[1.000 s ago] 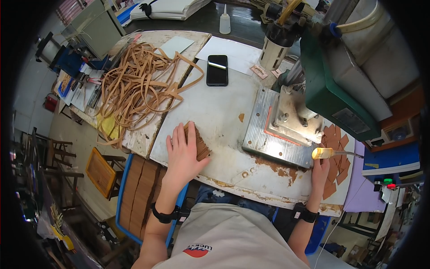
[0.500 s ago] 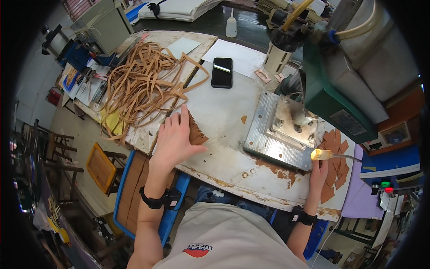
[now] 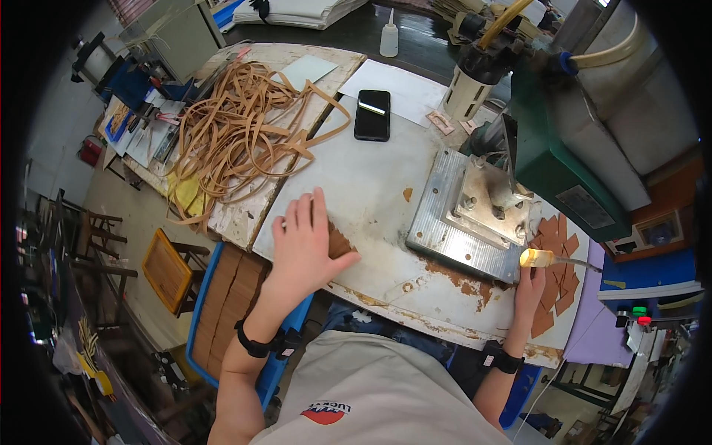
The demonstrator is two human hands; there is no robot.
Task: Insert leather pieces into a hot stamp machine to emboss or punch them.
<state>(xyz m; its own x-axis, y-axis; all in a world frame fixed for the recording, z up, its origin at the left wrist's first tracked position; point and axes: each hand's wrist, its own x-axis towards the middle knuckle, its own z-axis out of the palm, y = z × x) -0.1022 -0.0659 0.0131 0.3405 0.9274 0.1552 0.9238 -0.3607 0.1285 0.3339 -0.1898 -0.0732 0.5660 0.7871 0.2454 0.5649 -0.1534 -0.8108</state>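
Note:
On the pale tabletop (image 3: pixel 386 237), my left hand (image 3: pixel 302 241) is curved around a stack of thin brown leather-like pieces (image 3: pixel 341 241). Its thumb reaches past the near end of the stack, and the palm covers part of it. At the near right corner of a metal press plate (image 3: pixel 445 215) is my right hand (image 3: pixel 528 293). Its fingers are pressed together, their tips hidden behind a yellowish lamp head (image 3: pixel 537 257) on a bent stem. I cannot see what lies between them. Loose brown pieces (image 3: pixel 552 252) are scattered right of the plate.
A green press body (image 3: pixel 571 178) overhangs the right side. Tangled tan strips (image 3: pixel 237 141) cover the left table. A black phone (image 3: pixel 372 115) lies beyond my hands, with a white dropper bottle (image 3: pixel 389 38) farther back. Below left is a blue tray (image 3: pixel 199 326) of brown pieces.
My left hand has moved toward me and slightly right, and the brown stack has shifted with it. My right hand stays beneath the lamp head. The whole view has tilted slightly.

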